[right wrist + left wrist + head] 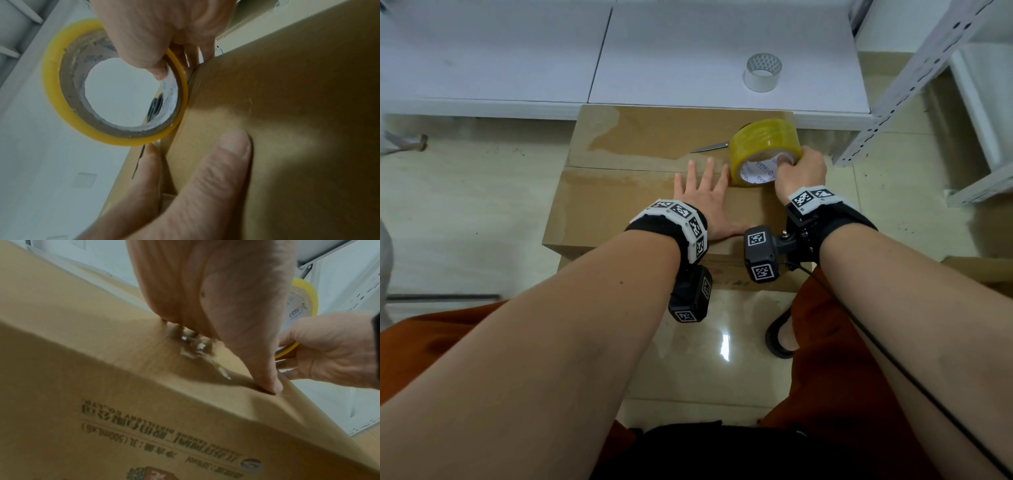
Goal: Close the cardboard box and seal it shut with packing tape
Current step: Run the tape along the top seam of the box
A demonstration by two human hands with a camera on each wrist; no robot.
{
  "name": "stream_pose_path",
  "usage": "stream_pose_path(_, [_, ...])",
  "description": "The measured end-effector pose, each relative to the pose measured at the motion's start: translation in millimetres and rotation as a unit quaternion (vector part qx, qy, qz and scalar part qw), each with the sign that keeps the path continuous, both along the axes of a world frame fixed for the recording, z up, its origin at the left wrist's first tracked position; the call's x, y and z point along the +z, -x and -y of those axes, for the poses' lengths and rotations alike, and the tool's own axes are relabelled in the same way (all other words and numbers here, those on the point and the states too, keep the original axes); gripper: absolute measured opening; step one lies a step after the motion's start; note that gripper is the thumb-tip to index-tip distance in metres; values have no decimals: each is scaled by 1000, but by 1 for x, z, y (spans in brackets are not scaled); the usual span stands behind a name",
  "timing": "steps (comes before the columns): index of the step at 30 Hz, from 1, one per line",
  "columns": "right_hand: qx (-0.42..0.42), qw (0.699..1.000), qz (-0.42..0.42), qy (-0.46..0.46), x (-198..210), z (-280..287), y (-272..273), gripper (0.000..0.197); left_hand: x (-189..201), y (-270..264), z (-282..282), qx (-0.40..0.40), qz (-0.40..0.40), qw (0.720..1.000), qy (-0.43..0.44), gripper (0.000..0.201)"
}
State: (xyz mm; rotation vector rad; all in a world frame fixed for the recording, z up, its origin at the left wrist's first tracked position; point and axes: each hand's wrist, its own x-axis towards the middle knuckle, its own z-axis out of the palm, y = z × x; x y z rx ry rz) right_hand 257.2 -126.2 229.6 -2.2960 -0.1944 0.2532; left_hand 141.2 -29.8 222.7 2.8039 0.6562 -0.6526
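The left hand (703,198) lies flat on the closed cardboard box (599,202). Just beside it, the right hand (803,168) grips the yellow tape roll (763,150).

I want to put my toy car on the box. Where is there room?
The left part of the box top is bare, left of the left hand. The right part is crowded: the right hand grips the yellow tape there, with scissors behind it.

Black wrist straps (835,219) carry white tag-printed bands and black cameras (760,253) — rust-orange trousers (832,370), dark sandal (779,337).
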Motion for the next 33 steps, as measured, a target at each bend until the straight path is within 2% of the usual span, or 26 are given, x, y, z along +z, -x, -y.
stream_pose_path(10, [-2, 999, 21, 33, 3, 8, -8, 22, 4, -3, 4, 6, -18, 1000, -1, 113])
stream_pose_path(22, [-47, 997, 47, 45, 8, 18, -8, 22, 5, -5, 9, 24, -24, 999, -10, 109])
stream_pose_path(25, [-46, 996, 54, 45, 8, 18, -5, 22, 15, -12, 11, -2, -6, 999, -39, 107])
stream_pose_path(29, [-42, 997, 51, 29, 7, 20, -7, 21, 27, -20, 16, -31, -15, 999, -12, 109])
stream_pose_path(33, [-63, 998, 3, -30, 2, 24, -8, 26, 13, -15, 18, -25, 1, 1000, 14, 113])
